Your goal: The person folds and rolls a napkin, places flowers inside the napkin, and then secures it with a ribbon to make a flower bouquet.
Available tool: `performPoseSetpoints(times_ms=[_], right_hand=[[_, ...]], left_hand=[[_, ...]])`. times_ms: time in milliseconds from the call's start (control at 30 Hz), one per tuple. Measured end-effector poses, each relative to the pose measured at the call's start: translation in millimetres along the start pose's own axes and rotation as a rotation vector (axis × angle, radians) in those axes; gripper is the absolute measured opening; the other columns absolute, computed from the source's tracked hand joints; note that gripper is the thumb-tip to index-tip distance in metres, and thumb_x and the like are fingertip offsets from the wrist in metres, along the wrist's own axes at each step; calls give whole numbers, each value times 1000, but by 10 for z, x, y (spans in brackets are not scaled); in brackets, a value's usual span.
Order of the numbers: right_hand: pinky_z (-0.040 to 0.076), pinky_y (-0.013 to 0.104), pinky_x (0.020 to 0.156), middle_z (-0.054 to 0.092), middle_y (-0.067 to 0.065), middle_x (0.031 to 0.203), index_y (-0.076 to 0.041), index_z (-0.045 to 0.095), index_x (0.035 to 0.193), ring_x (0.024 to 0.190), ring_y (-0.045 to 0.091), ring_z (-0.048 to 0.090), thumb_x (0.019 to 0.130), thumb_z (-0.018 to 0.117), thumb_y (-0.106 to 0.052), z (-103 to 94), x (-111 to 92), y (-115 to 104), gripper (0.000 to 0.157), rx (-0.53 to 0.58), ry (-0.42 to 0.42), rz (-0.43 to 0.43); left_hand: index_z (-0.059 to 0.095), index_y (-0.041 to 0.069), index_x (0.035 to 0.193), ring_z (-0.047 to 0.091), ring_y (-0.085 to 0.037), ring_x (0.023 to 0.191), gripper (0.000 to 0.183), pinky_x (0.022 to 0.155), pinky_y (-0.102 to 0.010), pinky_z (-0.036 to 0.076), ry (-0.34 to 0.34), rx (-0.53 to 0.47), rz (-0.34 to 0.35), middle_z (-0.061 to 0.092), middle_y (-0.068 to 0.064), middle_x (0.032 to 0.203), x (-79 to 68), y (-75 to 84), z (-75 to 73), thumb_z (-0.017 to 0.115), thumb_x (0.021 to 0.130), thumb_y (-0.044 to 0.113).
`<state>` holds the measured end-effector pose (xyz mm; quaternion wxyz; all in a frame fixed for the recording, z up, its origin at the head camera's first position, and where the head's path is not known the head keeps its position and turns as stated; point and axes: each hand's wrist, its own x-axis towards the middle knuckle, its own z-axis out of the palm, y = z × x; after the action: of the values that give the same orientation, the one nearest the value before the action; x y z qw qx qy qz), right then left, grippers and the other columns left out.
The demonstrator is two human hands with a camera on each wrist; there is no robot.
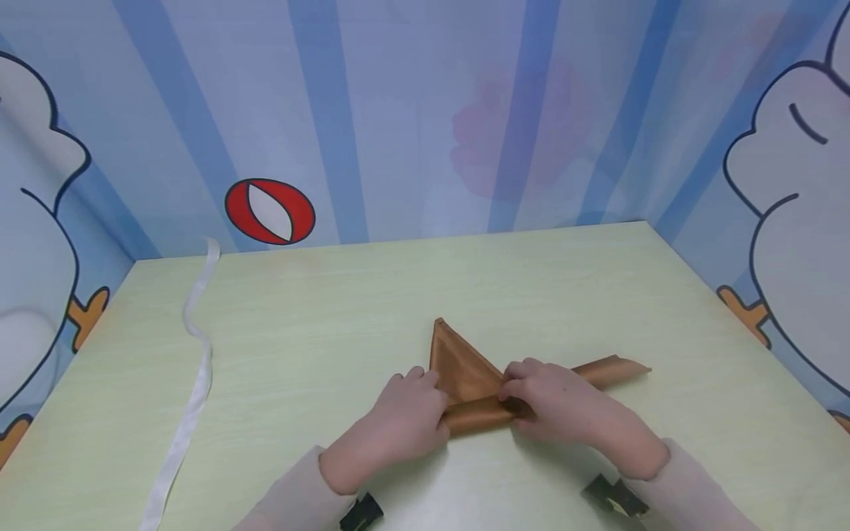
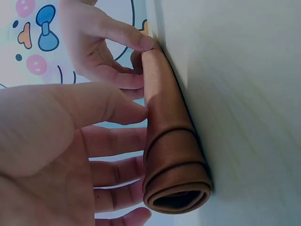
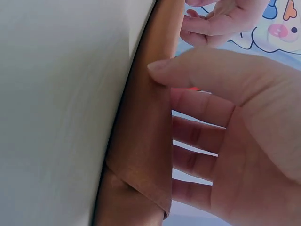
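A brown, satiny cloth (image 1: pixel 461 369) lies on the table, its near side rolled into a tube and a flat triangular corner pointing away from me. My left hand (image 1: pixel 412 413) holds the left part of the roll, thumb on the near side and fingers over the far side. Further right, my right hand (image 1: pixel 564 405) grips the same roll, and the tube sticks out past it to a pointed end. In the left wrist view the roll (image 2: pixel 169 113) shows its spiralled open end. A slanted fold edge crosses the roll (image 3: pixel 141 113) in the right wrist view.
A long white ribbon (image 1: pixel 199 354) runs in waves down the left side of the pale green table (image 1: pixel 319 317). Behind the table stands a blue striped backdrop (image 1: pixel 412 133) with cartoon prints. Small black devices (image 1: pixel 614 495) sit at both wrists.
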<state>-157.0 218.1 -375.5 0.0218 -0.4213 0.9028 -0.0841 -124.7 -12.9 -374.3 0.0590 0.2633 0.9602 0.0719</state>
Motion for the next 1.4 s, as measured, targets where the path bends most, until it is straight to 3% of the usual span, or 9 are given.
performPoseSetpoints(times_ms=[267,433,633,767,900,1100,1267,1400], right_hand=[[48,27,70,56,-4,86,-7,73,91,78,11,53,74,72,-6,48,15,2,18,-19,54,-64],[46,27,66,59,-5,81,-8,73,90,76,12,53,74,71,-8,43,27,16,16,-48,60,-102],[44,26,62,57,-10,73,-13,72,85,69,7,50,75,70,-9,25,27,7,11,-37,49,-96],[43,26,61,51,-13,67,-14,68,80,64,5,45,77,67,-7,17,23,-2,8,-16,36,-81],[43,26,61,51,-13,67,-15,67,81,63,4,44,80,67,-5,1,25,-6,10,8,11,-63],[47,32,66,58,-13,71,-17,67,84,64,3,48,84,69,-3,-8,30,-11,14,36,-18,-43],[46,30,63,59,-10,74,-15,66,90,65,4,50,84,68,-1,-3,35,-13,15,69,-24,-22],[46,29,62,59,-9,76,-17,58,94,66,6,53,86,66,-1,5,38,-12,19,100,-26,-11]], left_hand=[[67,15,77,37,-14,68,12,60,-27,29,-32,-27,28,43,5,70,2,1,-13,73,78,26],[66,14,72,37,-13,65,5,57,-26,29,-12,-47,46,43,5,68,2,-1,-9,71,74,15],[49,14,55,36,-13,60,24,55,-26,29,-8,-114,42,41,5,60,1,-23,-10,66,71,8],[41,15,51,31,-10,55,32,50,-24,26,-10,-176,58,34,6,54,-4,-44,-19,63,72,6],[39,16,51,27,-7,50,34,45,-22,24,-18,-226,67,31,7,52,-7,-59,-27,62,73,3],[38,16,53,27,-7,50,35,46,-21,24,-59,-222,58,31,7,53,-6,-78,-31,62,74,2],[47,14,70,32,-7,52,21,48,-21,27,-71,-248,61,38,6,58,6,-97,-28,64,75,2],[47,14,80,34,-8,55,24,50,-21,28,-55,-273,88,40,6,60,7,-110,-29,64,75,-1]])
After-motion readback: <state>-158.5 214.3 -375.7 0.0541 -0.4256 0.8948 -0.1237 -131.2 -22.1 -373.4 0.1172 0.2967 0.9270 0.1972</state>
